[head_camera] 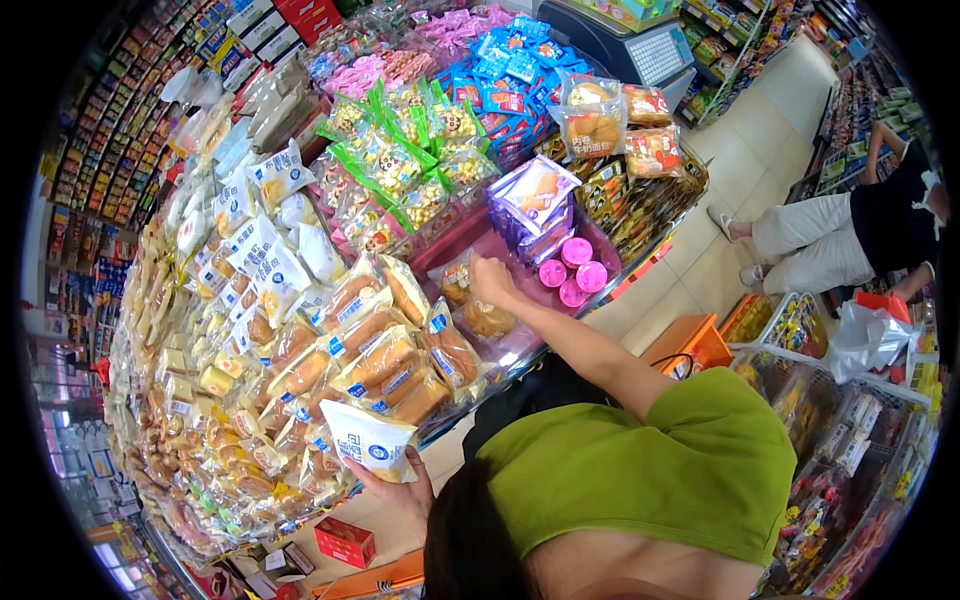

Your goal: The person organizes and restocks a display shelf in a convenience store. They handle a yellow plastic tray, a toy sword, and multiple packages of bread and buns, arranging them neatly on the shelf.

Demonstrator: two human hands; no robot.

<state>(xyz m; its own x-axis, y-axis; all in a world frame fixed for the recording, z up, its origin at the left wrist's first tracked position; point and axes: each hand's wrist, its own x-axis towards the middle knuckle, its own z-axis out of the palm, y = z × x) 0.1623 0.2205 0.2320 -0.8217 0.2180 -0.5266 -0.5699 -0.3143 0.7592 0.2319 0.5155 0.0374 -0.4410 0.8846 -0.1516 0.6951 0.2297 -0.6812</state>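
Note:
My left hand (401,484) holds a white plastic bread packet (367,442) with blue printing, above the near edge of the bread display. In the pink-lined bin, the curled fingers of my right hand (491,281) grip the edge of a clear-wrapped bread packet (454,283); the fingertips are partly hidden. Another clear-wrapped round bread (487,319) lies under my right wrist. Long wrapped bread rolls (382,360) are piled between my hands. Purple packets (534,199) and pink-lidded containers (577,251) stand beyond my right hand.
Green-edged popcorn bags (405,150), blue snack packets (517,67) and white bread packets (274,262) fill the far display. A scale (652,56) stands behind it. Another person (847,232) with a plastic bag is across the tiled aisle, near an orange bin (686,341). A red box (345,541) is low at the display's side.

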